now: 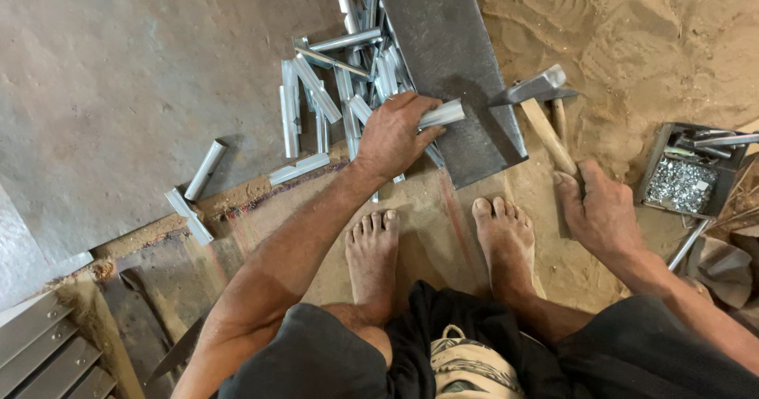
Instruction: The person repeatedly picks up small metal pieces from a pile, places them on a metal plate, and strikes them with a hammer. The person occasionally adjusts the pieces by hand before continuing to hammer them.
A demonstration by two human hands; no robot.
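Now the left hand (393, 134), at centre frame, closes around a short silver channel piece (441, 114) and lays it on the dark steel slab (455, 59). Nothing about this piece looks worked yet, and a heap of similar pieces (332, 90) lies just left of the slab in the upper middle. Right of centre, the right hand (602, 213) wraps the wooden handle of a hammer (538, 102), whose head rests on the sand beside the slab.
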